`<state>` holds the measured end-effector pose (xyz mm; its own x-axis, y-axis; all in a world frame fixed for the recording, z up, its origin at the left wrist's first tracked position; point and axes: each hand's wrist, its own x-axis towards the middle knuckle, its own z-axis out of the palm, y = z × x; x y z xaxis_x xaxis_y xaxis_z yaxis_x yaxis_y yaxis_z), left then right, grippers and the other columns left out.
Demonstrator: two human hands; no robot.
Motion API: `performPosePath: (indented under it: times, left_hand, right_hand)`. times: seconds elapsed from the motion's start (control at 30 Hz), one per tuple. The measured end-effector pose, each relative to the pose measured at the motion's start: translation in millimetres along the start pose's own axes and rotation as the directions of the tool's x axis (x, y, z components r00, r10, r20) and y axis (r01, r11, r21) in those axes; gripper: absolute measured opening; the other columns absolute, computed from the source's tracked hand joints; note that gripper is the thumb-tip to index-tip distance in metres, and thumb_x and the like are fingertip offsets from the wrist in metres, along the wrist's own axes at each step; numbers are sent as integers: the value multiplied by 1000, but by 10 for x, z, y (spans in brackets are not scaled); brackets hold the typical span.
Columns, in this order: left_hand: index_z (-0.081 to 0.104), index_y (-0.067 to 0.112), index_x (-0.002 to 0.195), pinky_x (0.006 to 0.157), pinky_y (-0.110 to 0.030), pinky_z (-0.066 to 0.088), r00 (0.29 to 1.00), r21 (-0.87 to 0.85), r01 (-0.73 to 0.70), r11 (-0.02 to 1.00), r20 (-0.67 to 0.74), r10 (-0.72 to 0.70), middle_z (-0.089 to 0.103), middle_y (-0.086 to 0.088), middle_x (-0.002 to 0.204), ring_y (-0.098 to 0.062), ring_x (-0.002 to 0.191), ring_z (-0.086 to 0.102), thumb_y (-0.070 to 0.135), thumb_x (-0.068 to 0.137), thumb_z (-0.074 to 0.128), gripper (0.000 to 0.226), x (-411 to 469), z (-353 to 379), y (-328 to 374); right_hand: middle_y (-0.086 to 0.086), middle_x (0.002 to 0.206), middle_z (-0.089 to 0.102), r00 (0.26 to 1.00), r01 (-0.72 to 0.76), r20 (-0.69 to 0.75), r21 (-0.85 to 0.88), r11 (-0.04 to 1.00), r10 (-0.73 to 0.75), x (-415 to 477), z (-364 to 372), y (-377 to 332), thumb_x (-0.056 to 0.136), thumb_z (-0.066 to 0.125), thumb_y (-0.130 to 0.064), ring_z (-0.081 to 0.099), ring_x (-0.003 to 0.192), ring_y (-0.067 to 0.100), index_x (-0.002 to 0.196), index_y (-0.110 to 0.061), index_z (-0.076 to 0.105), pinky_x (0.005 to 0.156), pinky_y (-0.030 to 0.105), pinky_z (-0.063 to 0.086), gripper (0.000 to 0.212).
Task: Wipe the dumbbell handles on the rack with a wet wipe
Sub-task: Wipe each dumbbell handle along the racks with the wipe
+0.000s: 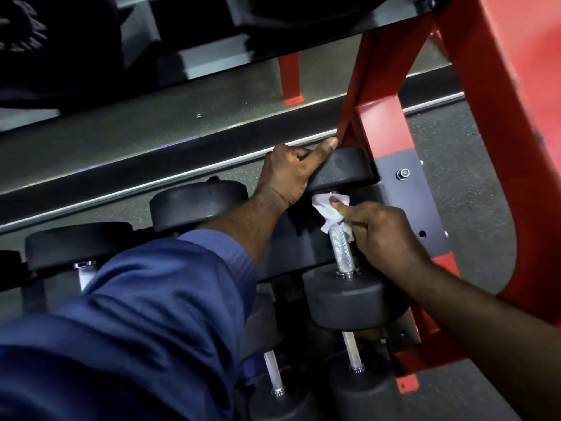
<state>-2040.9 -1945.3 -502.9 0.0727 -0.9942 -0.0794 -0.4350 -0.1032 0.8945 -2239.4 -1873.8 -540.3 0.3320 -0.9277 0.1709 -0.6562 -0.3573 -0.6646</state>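
A black dumbbell with a silver knurled handle (343, 253) lies on the red rack (485, 147) at the right end of a shelf. My right hand (382, 235) holds a white wet wipe (331, 214) wrapped around the upper part of that handle, thumb on top of the wipe. My left hand (291, 174) grips the far head (346, 168) of the same dumbbell, thumb laid along its top edge. The near head (349, 302) is bare. My blue sleeve hides much of the shelf to the left.
More black dumbbells (194, 205) lie to the left on the same shelf, and others with silver handles (352, 350) sit on the tier below. A black shelf rail (151, 165) crosses above. A grey bolted plate (403, 189) joins the red upright. Dark speckled floor lies at right.
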Motion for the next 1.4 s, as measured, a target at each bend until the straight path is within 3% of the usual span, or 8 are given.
performPosePath:
  times: [0.1,0.33,0.5,0.63,0.93,1.1,1.27,1.4]
  left_hand:
    - [43,14,43,52,-33,31,1000,3,-8,1000,-8,8,30,5,48,-15,51,30,67,89,68,75,10,-3,-14]
    - [34,15,45,52,-37,29,999,-1,-34,999,-24,34,28,-1,52,-18,52,28,74,83,67,77,21,16,-33]
    - [35,16,43,51,-36,27,999,10,-34,999,-26,34,27,2,51,-16,50,27,70,86,68,77,25,15,-31]
    - [35,15,46,51,-35,27,999,18,-33,999,-25,33,28,0,53,-15,51,28,70,87,67,76,25,3,-30]
    - [44,20,36,51,-28,29,1000,33,-10,999,-10,11,27,9,43,-9,44,27,58,94,69,74,7,6,0]
    - [44,18,38,54,-29,31,1000,5,-15,1000,-10,15,31,10,45,-10,46,31,61,93,70,74,12,-3,-23]
    - [40,17,40,53,-30,29,1000,-5,-19,1000,-16,19,29,7,47,-12,47,29,65,90,70,76,9,-4,-16]
    - [43,21,35,51,-29,28,1000,25,-22,999,-17,22,26,8,43,-12,44,28,63,92,70,76,3,0,-24]
  right_hand:
    - [3,92,75,978,-153,-134,73,985,162,-34,22,-4,94,67,-14,68,78,12,126,-27,72,78,19,51,35]
    - [-17,71,68,863,-503,104,262,824,494,97,31,31,97,66,-21,64,59,0,96,-22,77,63,17,51,11]
    - [5,90,75,848,-523,205,165,836,490,104,105,-29,98,58,-17,68,78,22,97,-25,74,78,41,58,18]
    - [-4,90,74,858,-514,164,309,800,487,87,95,-54,99,57,-10,67,79,9,105,-24,72,78,29,56,21]
    - [9,95,67,903,-392,179,-22,920,390,-4,64,-58,96,57,-13,62,89,27,99,-10,70,76,36,45,13]
    - [-1,67,52,895,-443,83,50,895,438,-85,-5,-163,95,63,-14,48,63,15,65,-19,46,61,34,29,34]
    - [10,94,57,900,-405,110,-148,902,422,-171,44,-215,95,61,-16,57,98,30,93,-10,70,81,25,35,11]
    - [18,86,69,936,-346,14,-169,923,353,-195,49,-305,92,59,-8,62,85,39,79,-11,61,75,40,46,14]
